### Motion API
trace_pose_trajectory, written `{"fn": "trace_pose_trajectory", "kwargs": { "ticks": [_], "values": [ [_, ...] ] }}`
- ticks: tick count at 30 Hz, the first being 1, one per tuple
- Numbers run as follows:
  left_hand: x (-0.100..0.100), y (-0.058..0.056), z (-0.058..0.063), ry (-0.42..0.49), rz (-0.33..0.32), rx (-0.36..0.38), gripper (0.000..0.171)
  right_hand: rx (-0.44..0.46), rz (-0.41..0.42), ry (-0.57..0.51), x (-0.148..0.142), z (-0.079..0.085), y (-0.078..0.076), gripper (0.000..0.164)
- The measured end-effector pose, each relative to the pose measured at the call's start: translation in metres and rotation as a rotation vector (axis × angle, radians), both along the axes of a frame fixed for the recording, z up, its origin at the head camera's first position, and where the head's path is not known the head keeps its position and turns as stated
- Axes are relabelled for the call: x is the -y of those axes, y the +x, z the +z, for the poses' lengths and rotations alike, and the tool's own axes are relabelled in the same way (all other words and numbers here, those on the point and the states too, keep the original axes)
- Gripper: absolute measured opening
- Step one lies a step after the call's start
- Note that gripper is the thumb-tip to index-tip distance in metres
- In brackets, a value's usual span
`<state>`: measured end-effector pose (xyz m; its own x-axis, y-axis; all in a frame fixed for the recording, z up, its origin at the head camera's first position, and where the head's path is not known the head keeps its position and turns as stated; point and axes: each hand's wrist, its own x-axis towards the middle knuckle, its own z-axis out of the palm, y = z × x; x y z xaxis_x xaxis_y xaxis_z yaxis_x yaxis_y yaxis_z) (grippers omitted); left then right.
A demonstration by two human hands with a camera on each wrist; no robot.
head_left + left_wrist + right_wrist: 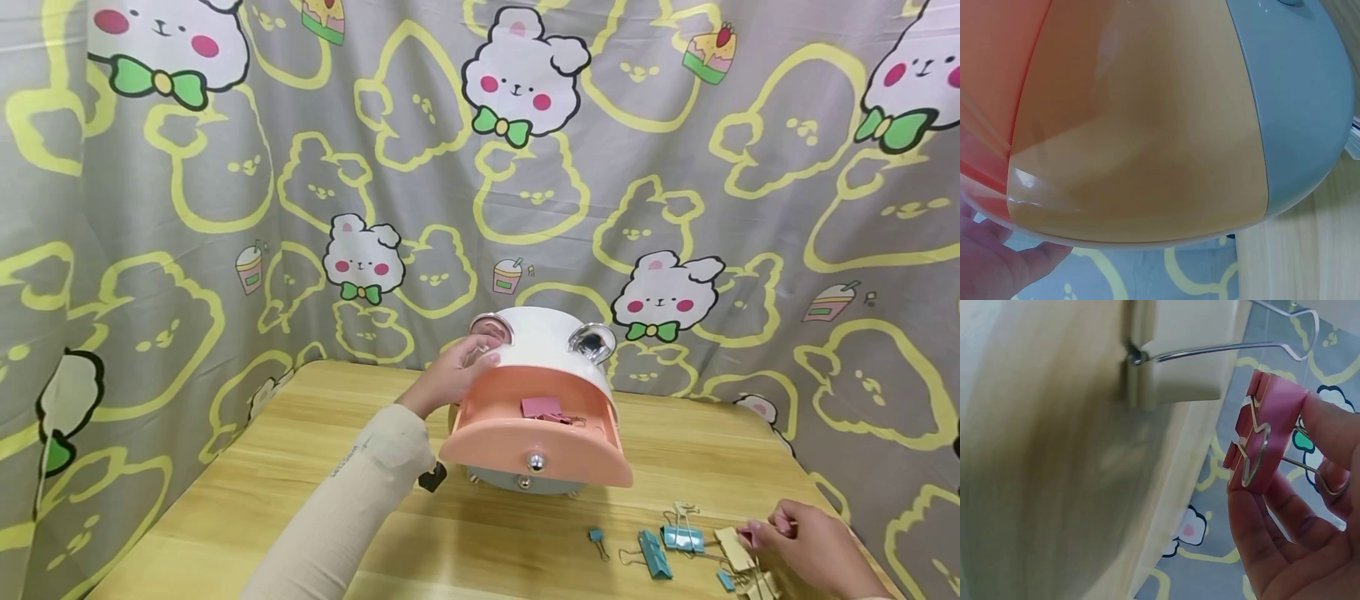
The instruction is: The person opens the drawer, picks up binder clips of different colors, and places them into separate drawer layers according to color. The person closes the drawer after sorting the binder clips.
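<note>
On the table stands a rounded white drawer box (536, 333) with silver ears. Its upper coral drawer (517, 442) is pulled out and has pink binder clips (542, 407) inside. My left hand (457, 371) grips the box's upper left edge by the ear; in the left wrist view its fingertips (1047, 253) reach the rim, the rest mostly out of frame. At the table's right, my right hand (813, 537) pinches a pink binder clip (1275, 428) between thumb and fingers, one wire handle folded against its face. Beside it lies a pale yellow binder clip (732, 548).
Teal binder clips (656, 554) lie left of the yellow ones, with a small teal clip (596, 535) nearer the box. A black clip (432, 477) sits by my left sleeve. Below the coral drawer is a blue-grey drawer (1300, 100). A patterned curtain (427, 183) hangs behind.
</note>
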<state>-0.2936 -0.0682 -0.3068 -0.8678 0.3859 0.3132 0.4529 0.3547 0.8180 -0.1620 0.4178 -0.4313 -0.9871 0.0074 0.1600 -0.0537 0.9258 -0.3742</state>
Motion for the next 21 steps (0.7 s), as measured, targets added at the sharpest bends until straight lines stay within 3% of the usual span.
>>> {"fn": "trace_pose_trajectory", "kwargs": {
  "ticks": [4,21],
  "values": [
    [-0.001,-0.005,-0.003,-0.004,0.003,-0.009,0.036,-0.002,-0.009,0.003,0.002,0.006,0.0,0.039],
    [0.001,-0.005,-0.004,0.003,0.003,-0.004,0.036,-0.02,-0.021,-0.016,0.015,0.019,-0.001,0.034]
  ]
}}
